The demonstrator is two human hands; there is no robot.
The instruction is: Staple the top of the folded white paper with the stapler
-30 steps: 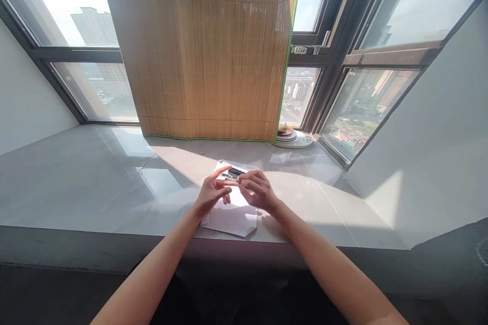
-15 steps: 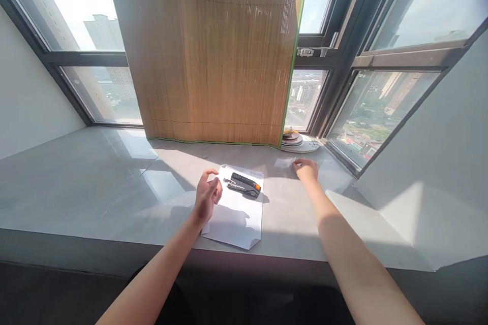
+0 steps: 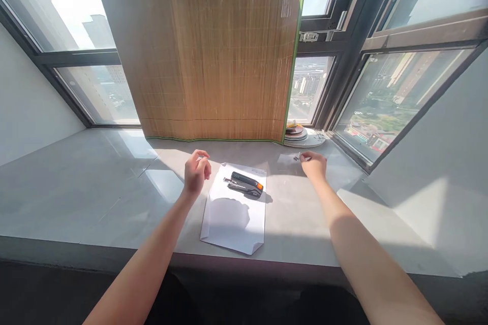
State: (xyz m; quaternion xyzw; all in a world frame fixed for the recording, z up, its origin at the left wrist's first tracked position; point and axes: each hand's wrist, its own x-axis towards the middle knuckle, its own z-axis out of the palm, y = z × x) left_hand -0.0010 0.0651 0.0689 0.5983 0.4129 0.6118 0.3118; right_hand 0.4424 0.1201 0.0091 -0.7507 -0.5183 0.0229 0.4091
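Observation:
A black stapler with an orange end [image 3: 244, 184] lies on the far part of a white sheet of paper [image 3: 232, 213] on the grey window ledge. My left hand [image 3: 195, 172] hovers just left of the paper, fingers loosely curled, holding nothing. My right hand [image 3: 313, 164] reaches to the far right and pinches something small and shiny [image 3: 297, 157] at a small pale slip [image 3: 286, 159] on the ledge.
A bamboo screen [image 3: 217, 56] stands against the windows behind the paper. A stack of small plates [image 3: 299, 135] sits at its right end. The ledge [image 3: 84, 183] has a dark front edge near me, and a white slanted wall [image 3: 427, 172] closes the right side.
Both hands let go of the stapler, which now lies on the paper. My right hand went out to the far right to the pale slip; my left hand drew back to the left.

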